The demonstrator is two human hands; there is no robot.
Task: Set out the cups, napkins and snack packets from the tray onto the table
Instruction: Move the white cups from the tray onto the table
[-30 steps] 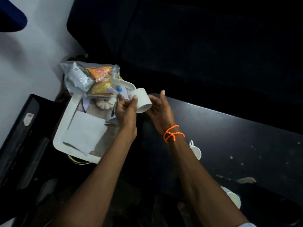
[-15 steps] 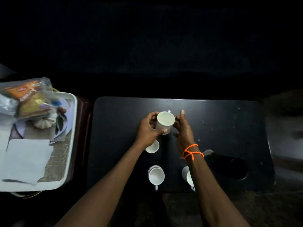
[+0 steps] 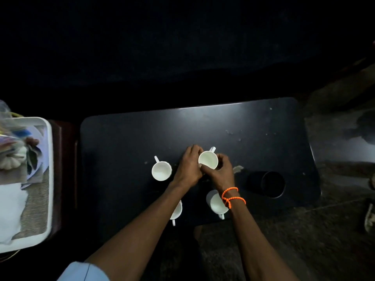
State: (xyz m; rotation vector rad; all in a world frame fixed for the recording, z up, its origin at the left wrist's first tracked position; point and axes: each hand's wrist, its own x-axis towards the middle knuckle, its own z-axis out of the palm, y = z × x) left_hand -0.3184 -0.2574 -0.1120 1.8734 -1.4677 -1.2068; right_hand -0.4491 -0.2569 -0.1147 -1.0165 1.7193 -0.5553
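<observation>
Both hands hold one white cup (image 3: pixel 208 159) upright on the black table (image 3: pixel 129 138), handle pointing away from me. My left hand (image 3: pixel 188 167) grips its left side and my right hand (image 3: pixel 220 171), with an orange bracelet on the wrist, grips its right side. Another white cup (image 3: pixel 161 170) stands to the left. Two more white cups (image 3: pixel 177 211) (image 3: pixel 216 202) stand nearer me, partly hidden by my forearms. The white tray (image 3: pixel 47 179) at the far left holds a white napkin (image 3: pixel 10 207) and blurred snack packets (image 3: pixel 12 142).
A dark round object (image 3: pixel 272 184) lies on the table right of my hands. A small scrap (image 3: pixel 237 168) lies beside it. The tray rests on a dark stand left of the table. The floor shows at right with a shoe (image 3: pixel 369 218) at the edge.
The cup came from over the tray, across to the table's middle, and now sits lower, to the right of the standing cup. My view swung right and the tray slid to the left edge.
</observation>
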